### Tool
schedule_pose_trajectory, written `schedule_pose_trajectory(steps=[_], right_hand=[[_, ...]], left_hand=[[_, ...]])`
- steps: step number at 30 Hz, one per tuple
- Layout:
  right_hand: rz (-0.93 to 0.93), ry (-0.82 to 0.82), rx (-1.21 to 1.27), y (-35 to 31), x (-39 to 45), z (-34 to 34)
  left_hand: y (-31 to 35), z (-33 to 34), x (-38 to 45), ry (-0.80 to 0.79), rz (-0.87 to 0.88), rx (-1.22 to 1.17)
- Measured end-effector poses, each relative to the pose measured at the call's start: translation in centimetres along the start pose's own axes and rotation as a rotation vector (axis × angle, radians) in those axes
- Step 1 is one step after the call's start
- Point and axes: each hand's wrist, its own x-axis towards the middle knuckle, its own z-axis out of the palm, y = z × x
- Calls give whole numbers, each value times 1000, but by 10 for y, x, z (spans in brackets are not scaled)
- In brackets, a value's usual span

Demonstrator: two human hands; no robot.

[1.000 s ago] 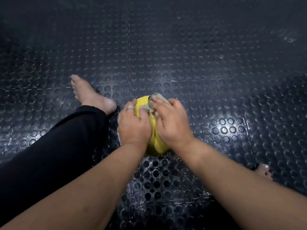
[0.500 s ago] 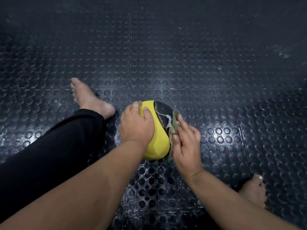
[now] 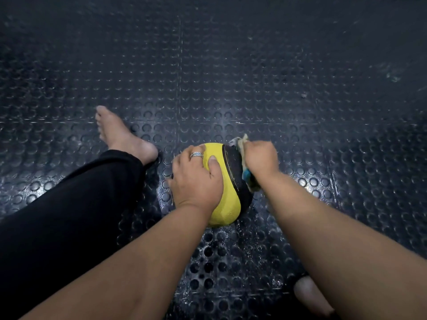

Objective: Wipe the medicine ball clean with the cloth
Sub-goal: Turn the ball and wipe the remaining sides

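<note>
Gripping crumpled cloth (image 3: 242, 144) against round ball (image 3: 225, 195).

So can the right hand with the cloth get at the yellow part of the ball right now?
Probably only partly: the left hand covers much of the ball; the right hand holds the cloth on the black side.

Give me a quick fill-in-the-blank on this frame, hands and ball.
1. The left hand rests on the ____ part of the medicine ball.
2. The right hand grips the ____ against the ball's black side.
3. A ring sits on the ____ hand.
4. The ball sits on a studded black ____.

Missing words: yellow; cloth; left; floor
</note>
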Motion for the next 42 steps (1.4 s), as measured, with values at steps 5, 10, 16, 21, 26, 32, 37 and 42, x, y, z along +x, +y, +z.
schedule_pose_trajectory(steps=[5,10,16,21,26,32,37,42], right_hand=[[-110,47,175,22,-62,-7],[-508,114,11,6,-103,0],[-33,-112,-38,-28,6,1],[279,-288,81,23,30,3],[307,-124,565,54,-23,-4],[-248,-21,340,31,-78,-1],[-492,85,-116,-10,-38,13],[-71,-326,-356,-34,18,4]], left_hand=[[-2,-4,8,-4,-38,-17],[-5,0,5,-26,42,36],[-3,5,3,-11,83,62],[-6,8,0,-2,112,57],[-15,0,7,-6,86,-43],[-18,2,0,31,161,-12],[-23,2,0,28,195,-19],[-18,4,-6,40,196,3]])
